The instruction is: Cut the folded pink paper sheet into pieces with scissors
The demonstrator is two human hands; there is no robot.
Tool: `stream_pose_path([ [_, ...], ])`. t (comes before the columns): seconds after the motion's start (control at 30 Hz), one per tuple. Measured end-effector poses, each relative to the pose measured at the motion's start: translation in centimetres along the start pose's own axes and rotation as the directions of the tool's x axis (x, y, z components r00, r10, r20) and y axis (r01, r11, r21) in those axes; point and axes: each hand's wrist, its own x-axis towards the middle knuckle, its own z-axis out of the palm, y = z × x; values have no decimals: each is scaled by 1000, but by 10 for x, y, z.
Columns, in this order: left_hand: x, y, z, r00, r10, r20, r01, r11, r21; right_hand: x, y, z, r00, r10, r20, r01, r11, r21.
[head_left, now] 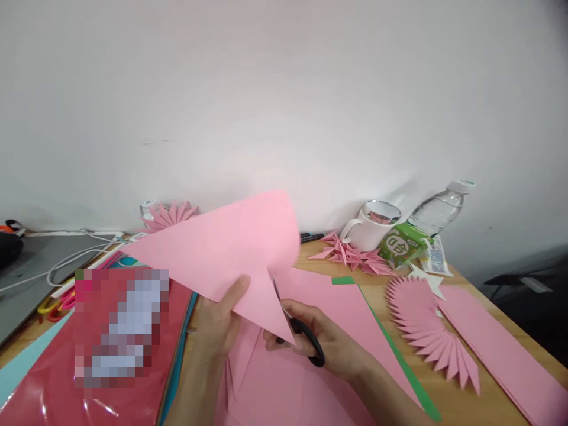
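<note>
Gripping the sheet (217,236) between thumb and fingers, my left hand (218,324) holds it up in front of me. My right hand (317,331) is closed round the handles of the scissors (318,354), whose blades are at the sheet's cut edge; how far they are parted I cannot tell. The far side curls up, so a slack grip could let the cut wander. My left thumb is near the blades, and a careless turn could nick it. The pink paper (310,378) below could get snipped too if the tips dip.

Counting outward: one sheet held, one pair of scissors, one green edge (390,343) under the pink. To the right, one fan (412,319), one mug (370,231), one box (402,251); the spiky pile (346,254) is too tangled to count. Two bottles (439,208), one on each side. To the left, one red pack (53,378).
</note>
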Motion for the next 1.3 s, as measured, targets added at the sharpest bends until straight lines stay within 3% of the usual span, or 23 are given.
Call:
stream_pose_path([
  [0.1, 1, -1, -3, 997, -71, 34, 71, 997, -6, 0, 2, -1, 1000, -24, -2, 24, 999, -21],
  [0.27, 0, -1, -2, 998, -62, 33, 63, 997, -41, 1, 0, 3, 996, -57, -72, 54, 998, -34],
  [0.47, 0, -1, -2, 986, -137, 90, 143, 988, -63, 1, -1, 5, 991, -101, -82, 95, 993, -71],
  [0.7, -3, -10, -2, 991, -63, 117, 59, 998, 30, 4, -1, 10, 979, -112, -169, 98, 991, -91],
  [0.97, -11, -9, 8, 984, -88, 157, 81, 995, 56, 4, -3, 12, 945, -120, -305, 93, 990, -102],
  [1.3, -3, -6, 5, 999, -27, 37, 28, 998, -49, 5, -2, 11, 947, -111, -303, 81, 991, -111],
])
